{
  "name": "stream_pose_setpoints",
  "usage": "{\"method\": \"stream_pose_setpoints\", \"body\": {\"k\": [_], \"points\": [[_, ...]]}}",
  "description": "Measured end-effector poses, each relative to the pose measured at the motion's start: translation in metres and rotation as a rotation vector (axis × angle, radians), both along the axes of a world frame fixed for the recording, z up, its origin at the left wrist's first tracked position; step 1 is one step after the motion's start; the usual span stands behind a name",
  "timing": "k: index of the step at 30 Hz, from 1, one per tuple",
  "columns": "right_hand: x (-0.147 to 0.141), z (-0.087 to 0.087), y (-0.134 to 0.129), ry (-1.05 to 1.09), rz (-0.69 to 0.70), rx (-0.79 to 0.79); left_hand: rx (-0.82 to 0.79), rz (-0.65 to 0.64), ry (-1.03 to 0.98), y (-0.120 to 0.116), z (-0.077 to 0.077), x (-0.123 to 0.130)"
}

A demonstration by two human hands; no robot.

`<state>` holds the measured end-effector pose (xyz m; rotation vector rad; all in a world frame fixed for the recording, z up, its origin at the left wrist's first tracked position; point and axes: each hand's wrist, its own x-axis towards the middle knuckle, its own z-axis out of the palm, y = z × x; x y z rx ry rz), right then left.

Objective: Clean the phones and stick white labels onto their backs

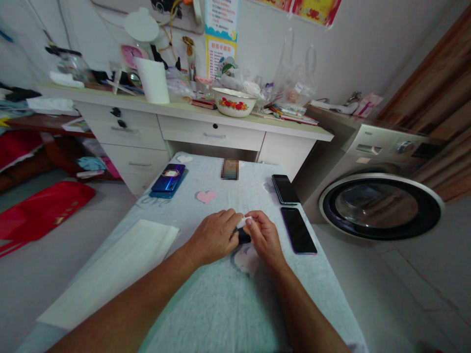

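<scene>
Both hands meet over the middle of a cloth-covered table. My left hand [217,235] is closed round the left side of a small black object [243,236], which the fingers partly cover. My right hand [263,238] pinches a small white piece [244,222] between thumb and fingers, just above the black object. To the right of my hands lie two dark-screened phones, one [285,189] farther back and one [299,230] nearer. Blue phones [168,180] lie overlapped at the back left. A small blurred item [230,169] rests at the back middle.
A long folded white sheet [114,272] lies along the left of the table [206,304]. Behind stands a cluttered white desk [184,128] with a floral bowl [234,103] and a paper roll [152,81]. A washing machine [379,191] is at the right.
</scene>
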<state>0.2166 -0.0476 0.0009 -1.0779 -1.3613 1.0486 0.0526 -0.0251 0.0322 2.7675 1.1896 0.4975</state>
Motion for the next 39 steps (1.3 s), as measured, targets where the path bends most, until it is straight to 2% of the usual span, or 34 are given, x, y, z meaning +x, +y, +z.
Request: {"method": "stream_pose_setpoints", "body": {"k": [5,9,12,18,21,23,26,30,33,39], "points": [[-0.001,-0.004,0.002,0.129,0.055,-0.047,0.071,0.004,0.033,0.001,-0.01,0.0],[-0.001,-0.002,0.001,0.192,0.102,-0.073,0.071,0.007,0.026,0.002,-0.012,0.001],[0.0,0.001,-0.001,0.176,0.035,-0.034,0.041,0.022,0.011,0.002,-0.012,0.0],[0.021,0.002,0.006,-0.051,-0.345,0.051,-0.037,0.052,-0.131,0.002,-0.011,-0.005],[0.037,0.0,0.012,-0.384,-0.508,0.079,-0.065,0.067,-0.26,0.003,-0.008,-0.008],[0.044,0.0,0.016,-0.649,-0.567,0.063,-0.084,0.064,-0.329,0.004,-0.006,-0.01],[0.047,0.0,0.018,-0.944,-0.554,-0.041,-0.126,0.06,-0.409,0.006,-0.004,-0.012],[0.042,0.001,0.017,-1.163,-0.382,-0.231,-0.17,0.081,-0.442,0.005,-0.005,-0.014],[0.041,0.004,0.015,-1.192,-0.35,-0.283,-0.187,0.099,-0.438,0.004,-0.008,-0.015],[0.043,0.012,0.011,-1.144,-0.405,-0.315,-0.192,0.066,-0.45,0.003,-0.012,-0.019]]}}
